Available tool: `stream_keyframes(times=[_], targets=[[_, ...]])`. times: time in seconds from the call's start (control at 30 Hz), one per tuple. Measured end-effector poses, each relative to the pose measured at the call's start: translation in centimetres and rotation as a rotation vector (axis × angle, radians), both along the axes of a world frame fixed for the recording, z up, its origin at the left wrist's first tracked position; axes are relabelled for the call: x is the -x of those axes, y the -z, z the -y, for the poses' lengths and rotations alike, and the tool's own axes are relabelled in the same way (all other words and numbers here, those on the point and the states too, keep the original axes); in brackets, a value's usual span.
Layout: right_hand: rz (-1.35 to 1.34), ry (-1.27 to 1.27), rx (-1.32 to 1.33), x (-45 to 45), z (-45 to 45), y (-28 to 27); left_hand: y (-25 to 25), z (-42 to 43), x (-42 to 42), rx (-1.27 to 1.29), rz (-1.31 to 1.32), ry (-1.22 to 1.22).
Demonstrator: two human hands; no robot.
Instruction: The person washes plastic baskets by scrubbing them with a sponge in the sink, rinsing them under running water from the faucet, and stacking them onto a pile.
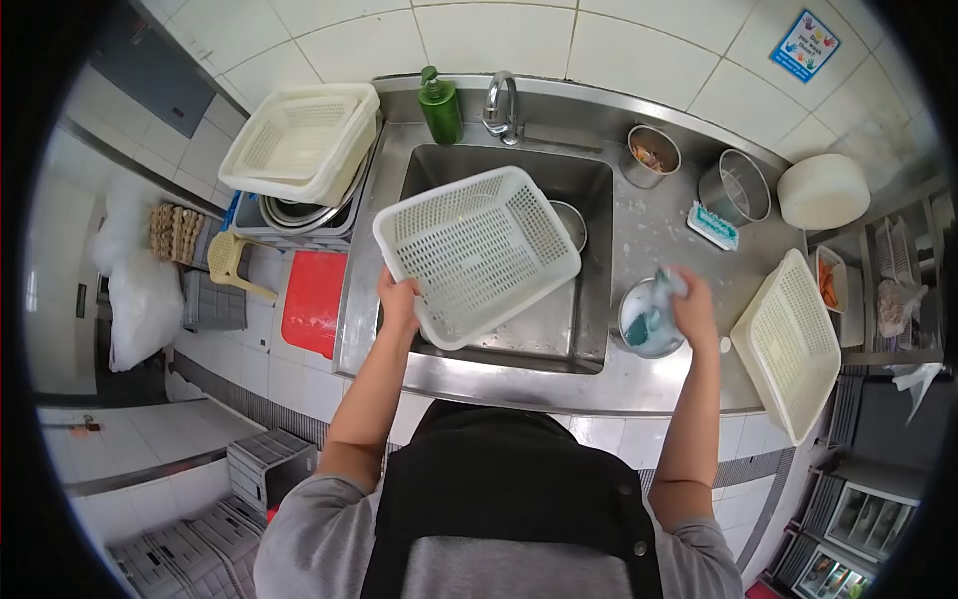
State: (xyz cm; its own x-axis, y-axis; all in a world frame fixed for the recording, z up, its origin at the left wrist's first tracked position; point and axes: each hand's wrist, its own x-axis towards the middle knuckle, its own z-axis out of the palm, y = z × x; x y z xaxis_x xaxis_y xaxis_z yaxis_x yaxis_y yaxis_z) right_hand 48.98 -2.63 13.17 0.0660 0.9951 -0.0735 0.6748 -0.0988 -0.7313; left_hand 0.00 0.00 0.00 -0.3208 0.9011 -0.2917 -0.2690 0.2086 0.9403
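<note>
My left hand grips the near left corner of a white perforated basket, which is held tilted over the steel sink. Right of the sink, my right hand is at a round metal bowl of soapy water. Its fingers are closed on something foamy and greenish, perhaps a sponge, blurred by motion. Behind the basket, part of a round metal dish shows in the sink.
A green pump bottle and faucet stand behind the sink. To the right are metal containers, a scrub brush and another basket. Stacked baskets sit at left, above a red board.
</note>
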Motion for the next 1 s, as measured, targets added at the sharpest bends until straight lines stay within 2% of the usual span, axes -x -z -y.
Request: stream_keyframes(times=[0.07,0.1,0.13,0.17,0.2,0.3,0.37,0.4,0.43,0.5,0.53,0.6,0.63,0.7,0.73,0.8,0.87,0.93,1.0], targets=[[-0.172,0.047,-0.074,4.3,-1.0,-3.5,0.6,1.0,-1.5,0.062,0.286,-0.027],[-0.275,-0.014,-0.167,9.3,-4.9,-2.1,-1.1,-2.0,1.1,0.013,0.239,-0.013],[-0.322,-0.072,-0.185,12.1,-5.3,-1.6,-1.7,-0.2,0.3,0.06,0.342,-0.003],[-0.316,-0.058,-0.037,15.7,-5.6,-2.9,-2.4,0.4,-0.4,0.087,0.442,0.01],[-0.269,-0.18,-0.133,17.5,-7.3,0.6,-2.8,0.8,-1.0,0.086,0.452,0.015],[-0.168,-0.195,-0.164,23.2,-9.6,6.0,-4.0,1.8,-0.8,0.09,0.422,0.063],[-0.057,-0.045,-0.203,24.0,-12.8,8.3,-4.5,1.8,-0.1,0.065,0.377,0.058],[-0.223,0.104,0.055,23.5,-14.6,8.0,-4.8,2.0,0.2,0.02,0.393,0.058],[-0.221,0.092,0.055,24.6,-14.9,8.5,-5.6,2.2,0.4,0.017,0.395,0.046],[0.156,0.539,-0.065,27.1,-14.9,10.1,-7.1,2.2,0.4,0.029,0.416,0.018],[0.14,0.35,-0.066,28.6,-15.0,13.3,-7.2,2.1,0.2,-0.017,0.416,0.045],[0.192,0.27,-0.014,35.4,-12.6,15.2,-7.0,1.5,0.3,-0.036,0.386,0.054],[0.247,0.062,0.006,38.1,-10.9,16.9,-7.0,1.1,0.2,-0.057,0.357,0.067],[0.238,-0.543,-0.322,39.9,-6.4,14.3,-7.6,0.0,1.0,-0.083,0.364,0.034],[0.238,-0.541,-0.323,38.6,-7.5,13.4,-7.0,0.0,2.4,-0.069,0.33,0.059],[0.285,-0.993,-0.462,31.9,-11.6,12.3,-8.1,0.4,3.5,-0.032,0.312,0.097],[0.262,-0.654,-0.31,26.6,-13.9,12.3,-8.8,0.7,3.8,-0.039,0.308,0.092],[0.383,-0.036,-0.31,25.4,-12.9,11.9,-8.5,0.8,3.4,-0.049,0.311,0.095],[0.296,0.079,-0.304,29.7,-12.9,15.0,-7.6,0.3,2.6,-0.032,0.267,0.122]])
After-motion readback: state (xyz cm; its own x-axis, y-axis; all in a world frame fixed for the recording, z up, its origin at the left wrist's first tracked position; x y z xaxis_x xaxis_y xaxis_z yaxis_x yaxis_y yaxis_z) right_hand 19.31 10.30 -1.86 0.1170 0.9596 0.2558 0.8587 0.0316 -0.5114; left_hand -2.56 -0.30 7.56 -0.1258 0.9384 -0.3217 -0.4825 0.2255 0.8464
